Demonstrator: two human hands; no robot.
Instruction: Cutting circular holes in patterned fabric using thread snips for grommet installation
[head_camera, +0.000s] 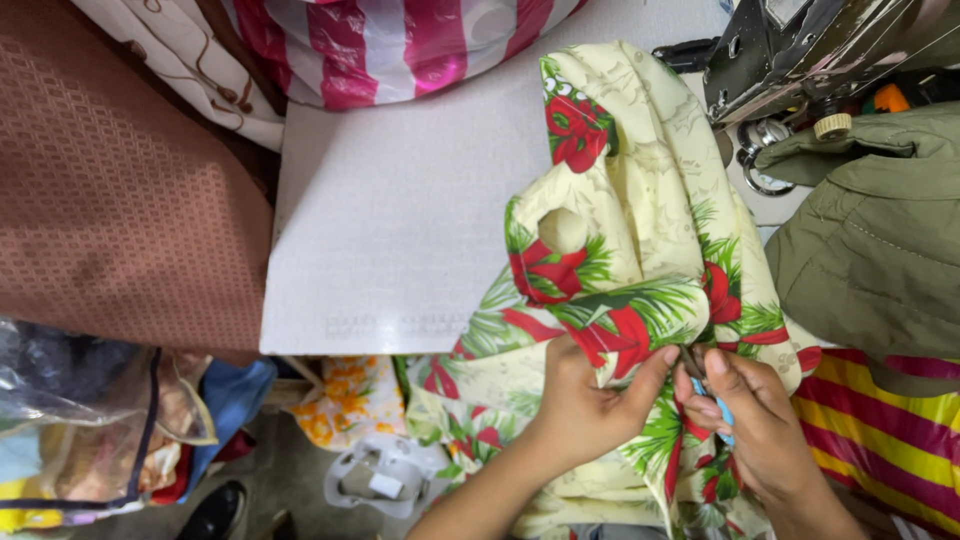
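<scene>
Cream holly-print fabric (640, 250) is pinched in the left hand (590, 400) while the right hand (755, 420) grips small blue snips (722, 408) at lower right; taut cloth would likely help a clean cut.

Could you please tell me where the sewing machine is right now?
In the head view the sewing machine sits at the top right corner of the white table, just above the olive jacket.

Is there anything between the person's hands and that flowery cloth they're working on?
No, nothing visible is in the way. The left hand already grips a bunched fold of the cream cloth with red bows, and the right hand, holding a small blue tool, touches the same fold right beside it.
</scene>
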